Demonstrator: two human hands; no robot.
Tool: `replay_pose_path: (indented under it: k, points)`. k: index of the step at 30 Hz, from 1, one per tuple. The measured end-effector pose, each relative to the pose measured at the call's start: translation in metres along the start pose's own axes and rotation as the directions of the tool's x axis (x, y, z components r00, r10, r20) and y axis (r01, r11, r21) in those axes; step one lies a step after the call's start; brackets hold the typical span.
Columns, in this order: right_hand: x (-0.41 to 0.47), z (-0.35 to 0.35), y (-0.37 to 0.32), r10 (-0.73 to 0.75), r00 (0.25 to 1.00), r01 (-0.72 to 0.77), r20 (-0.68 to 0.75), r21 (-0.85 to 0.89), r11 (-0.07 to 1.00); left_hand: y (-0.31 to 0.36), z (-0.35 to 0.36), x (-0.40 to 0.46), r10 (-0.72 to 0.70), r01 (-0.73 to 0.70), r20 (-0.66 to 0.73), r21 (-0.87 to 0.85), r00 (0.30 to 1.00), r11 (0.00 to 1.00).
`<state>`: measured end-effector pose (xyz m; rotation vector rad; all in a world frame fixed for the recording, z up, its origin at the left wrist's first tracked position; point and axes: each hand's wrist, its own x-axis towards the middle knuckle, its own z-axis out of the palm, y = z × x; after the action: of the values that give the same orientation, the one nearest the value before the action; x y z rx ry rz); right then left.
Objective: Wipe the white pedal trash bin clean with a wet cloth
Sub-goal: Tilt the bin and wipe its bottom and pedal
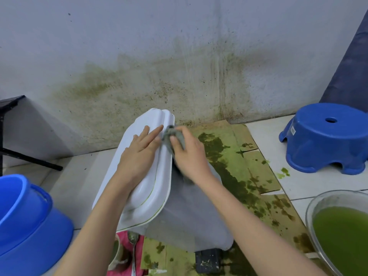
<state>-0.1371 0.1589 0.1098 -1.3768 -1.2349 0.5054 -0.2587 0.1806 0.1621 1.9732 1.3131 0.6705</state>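
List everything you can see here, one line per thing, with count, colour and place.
trash bin: one, white, centre, standing on the cardboard
lid: one, white with a thin green line, on top of the bin
pedal: one, black, at the bin's near foot
cloth: one, grey, at the lid's far edge
cardboard: flattened sheets, brown with green stains, on the floor
stool: one, blue, right by the wall
bucket: one, blue, near left
bowl: one, clear, holding green liquid, near right
spoon: one, metal, bottom centre on something pink
wall: pale blue-grey, stained green
left hand: flat on the lid
right hand: grips the cloth
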Motion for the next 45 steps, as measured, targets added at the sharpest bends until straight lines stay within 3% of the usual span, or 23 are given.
replay_pose_path:
  k: [4, 7, 17, 24, 29, 34, 39, 45]
  points:
    - [0.076, 0.011, 0.019, 0.090, 0.996, -0.092, -0.028, -0.081, 0.992, -0.003, 0.000, 0.006, -0.013, 0.013, 0.000, 0.014, 1.000, 1.000]
    - [0.086, 0.015, 0.024, 0.106, 0.994, -0.106, -0.015, -0.080, 0.991, -0.007, -0.001, 0.006, -0.026, 0.026, 0.000, 0.017, 1.000, 1.000]
    - [-0.062, 0.002, -0.004, -0.104, 0.995, 0.103, 0.007, 0.110, 0.989, -0.011, -0.004, 0.006, -0.007, 0.007, -0.003, -0.016, 1.000, 1.000]
    - [0.085, 0.015, 0.015, 0.177, 0.984, -0.177, -0.004, 0.025, 0.984, -0.004, 0.003, 0.005, 0.003, -0.003, 0.008, 0.028, 1.000, 1.000]
    - [0.122, 0.019, 0.038, 0.249, 0.968, -0.250, 0.021, 0.072, 0.966, 0.001, 0.004, 0.004, -0.003, 0.003, 0.005, 0.041, 1.000, 0.999]
    - [0.060, 0.007, 0.034, 0.134, 0.986, -0.116, -0.099, 0.171, 0.978, 0.007, 0.008, 0.004, -0.021, 0.022, -0.017, 0.068, 1.000, 0.997]
    - [-0.056, -0.007, 0.015, -0.035, 0.994, 0.059, -0.108, 0.225, 0.973, 0.009, 0.012, 0.005, -0.017, 0.018, -0.013, 0.086, 1.000, 0.996]
    - [-0.127, -0.023, -0.005, -0.042, 0.997, 0.055, -0.067, 0.196, 0.979, 0.012, 0.018, 0.005, 0.000, 0.001, -0.003, 0.074, 1.000, 0.997]
